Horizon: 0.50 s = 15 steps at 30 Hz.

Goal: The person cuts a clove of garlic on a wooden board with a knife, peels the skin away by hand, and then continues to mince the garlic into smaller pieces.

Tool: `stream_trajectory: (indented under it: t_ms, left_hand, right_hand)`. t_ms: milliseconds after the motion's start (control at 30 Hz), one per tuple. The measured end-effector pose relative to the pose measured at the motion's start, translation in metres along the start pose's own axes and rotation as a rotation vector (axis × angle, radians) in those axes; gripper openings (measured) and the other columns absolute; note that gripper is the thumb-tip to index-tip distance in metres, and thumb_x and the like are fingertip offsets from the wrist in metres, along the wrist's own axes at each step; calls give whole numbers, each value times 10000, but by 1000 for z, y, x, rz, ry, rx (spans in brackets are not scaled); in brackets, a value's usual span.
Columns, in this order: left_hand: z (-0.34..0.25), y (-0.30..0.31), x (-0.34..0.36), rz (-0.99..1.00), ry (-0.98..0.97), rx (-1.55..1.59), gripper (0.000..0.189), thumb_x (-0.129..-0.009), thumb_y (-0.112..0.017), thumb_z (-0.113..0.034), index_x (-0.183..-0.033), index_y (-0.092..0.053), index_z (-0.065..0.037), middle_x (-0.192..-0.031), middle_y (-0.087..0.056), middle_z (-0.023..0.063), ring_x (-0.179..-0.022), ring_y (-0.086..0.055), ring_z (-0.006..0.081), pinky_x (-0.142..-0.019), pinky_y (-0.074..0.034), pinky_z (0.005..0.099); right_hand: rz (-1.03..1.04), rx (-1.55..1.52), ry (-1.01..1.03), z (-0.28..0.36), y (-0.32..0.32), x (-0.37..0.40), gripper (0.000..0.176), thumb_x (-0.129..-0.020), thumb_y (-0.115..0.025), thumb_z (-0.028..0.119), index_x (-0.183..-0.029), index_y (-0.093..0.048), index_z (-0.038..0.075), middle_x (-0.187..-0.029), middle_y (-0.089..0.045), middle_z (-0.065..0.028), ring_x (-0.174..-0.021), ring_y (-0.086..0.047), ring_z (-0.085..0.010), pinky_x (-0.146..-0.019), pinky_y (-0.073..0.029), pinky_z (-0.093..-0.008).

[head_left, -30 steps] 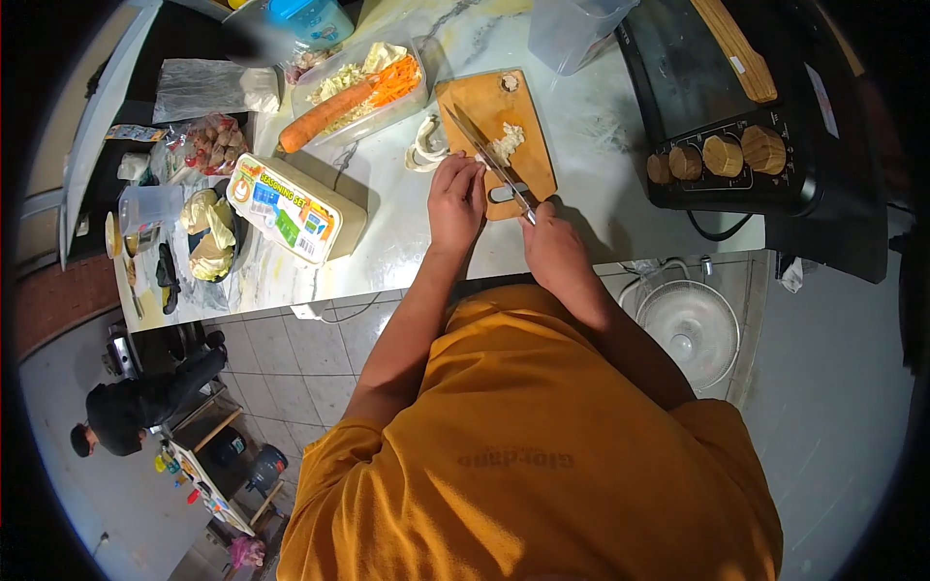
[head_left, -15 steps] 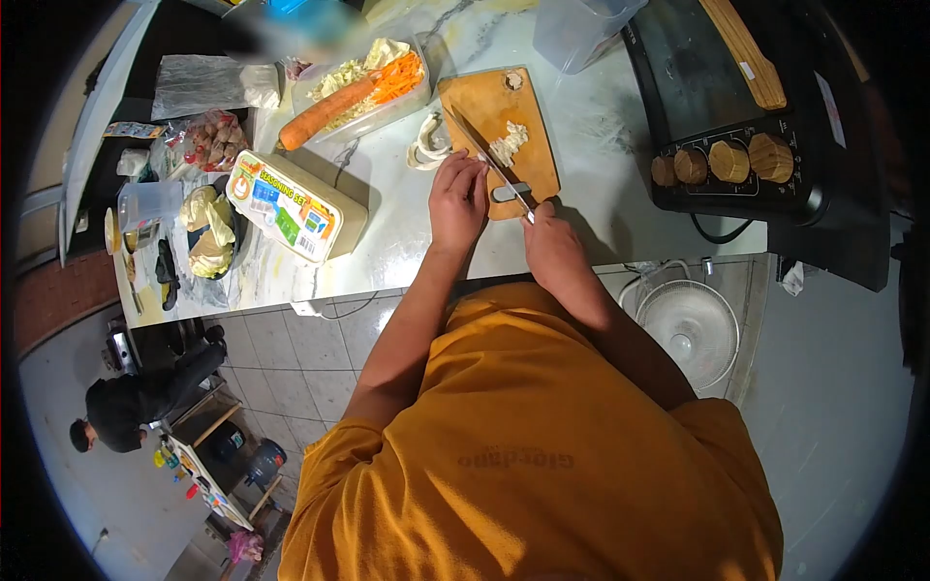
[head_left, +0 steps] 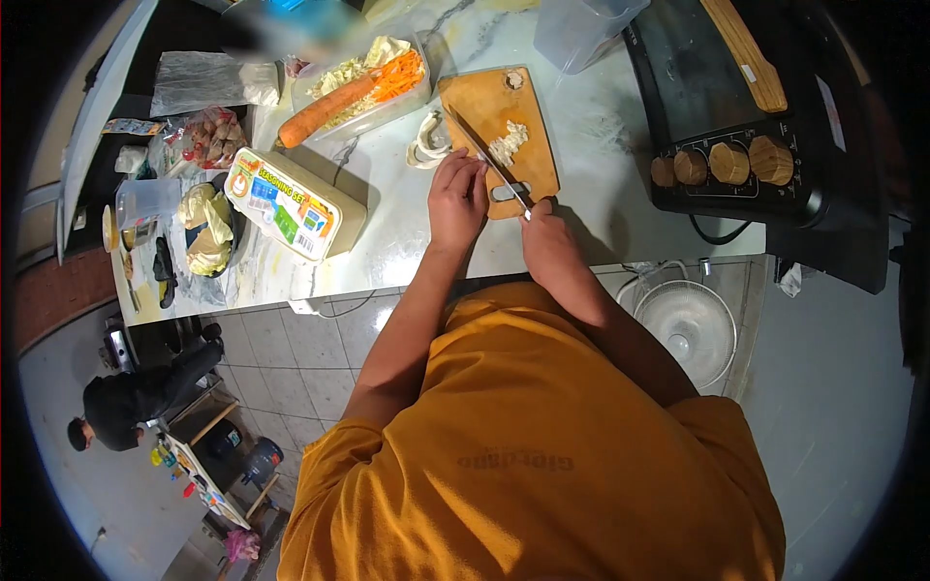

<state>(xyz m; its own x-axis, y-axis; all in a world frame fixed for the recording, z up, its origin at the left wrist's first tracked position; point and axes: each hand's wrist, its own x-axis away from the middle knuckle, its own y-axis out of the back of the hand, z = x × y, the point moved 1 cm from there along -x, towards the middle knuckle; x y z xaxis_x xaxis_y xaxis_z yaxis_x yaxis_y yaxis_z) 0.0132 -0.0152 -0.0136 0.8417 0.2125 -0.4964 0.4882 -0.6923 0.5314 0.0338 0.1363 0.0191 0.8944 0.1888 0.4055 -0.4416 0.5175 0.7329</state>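
A kitchen knife (head_left: 470,131) is in my right hand (head_left: 552,244), its handle wrapped by closed fingers. The blade slants up and left across a wooden cutting board (head_left: 536,165). My left hand (head_left: 457,205) is closed beside the blade at the board's left edge; a small pale bit shows by its fingertips, too hidden to name. Finely chopped white pieces (head_left: 508,142) lie on the board right of the blade. A round pale piece (head_left: 514,79) sits near its far edge. Curved white slices (head_left: 427,142) rest on the counter left of the board.
A clear container (head_left: 426,92) holds shredded cabbage and carrot, with a whole carrot (head_left: 320,114) across it. Left are a seasoning box (head_left: 295,208) and cabbage (head_left: 205,232). A black oven (head_left: 736,145) stands right, a clear tub (head_left: 581,34) behind. Another person (head_left: 126,407) is at far left.
My right hand and the knife have shifted very slightly to the left. My left hand stays almost in place, and the chopped pieces look the same.
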Motion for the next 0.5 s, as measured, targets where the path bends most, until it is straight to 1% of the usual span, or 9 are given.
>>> stream_trajectory:
  t_ms: [67, 233, 300, 367, 500]
  left_hand:
    - [0, 0, 1, -4, 18, -29, 40, -814, -662, 9, -853, -664, 12, -907, -660, 146, -1002, -633, 314, -864, -508, 376]
    - [-2, 0, -2, -12, 7, -38, 55, -813, -670, -4, -862, -655, 15, -942, -652, 157, -1000, -628, 319, -861, -505, 379]
    - [-3, 2, -1, -7, 8, -42, 63, -813, -672, -8, -867, -652, 16, -954, -649, 160, -999, -627, 321, -860, -505, 380]
    - [-4, 2, -1, 7, 9, -51, 68, -811, -674, -14, -868, -652, 15, -961, -649, 163, -996, -625, 325, -863, -501, 383]
    - [-7, 2, -3, -18, 19, -49, 66, -809, -672, -17, -864, -653, 14, -966, -648, 167, -991, -623, 328, -867, -499, 385]
  right_hand:
    - [0, 8, 1, -3, 3, 2, 287, -963, -492, 237, -988, -434, -43, -815, -623, -294, -805, -607, -479, -711, -478, -538]
    - [0, 54, 1, -9, 13, 19, 297, -968, -483, 252, -994, -435, -40, -830, -627, -291, -810, -608, -479, -719, -478, -543]
    - [13, 55, -13, -7, 20, 22, 282, -970, -476, 238, -987, -432, -40, -838, -629, -290, -820, -611, -476, -723, -482, -540]
    - [23, 52, -28, -5, 22, 21, 267, -973, -469, 223, -980, -429, -41, -846, -631, -289, -829, -614, -474, -727, -487, -538]
    - [25, 74, -19, -5, 24, 17, 286, -973, -465, 242, -985, -430, -42, -838, -631, -290, -825, -612, -478, -738, -482, -542]
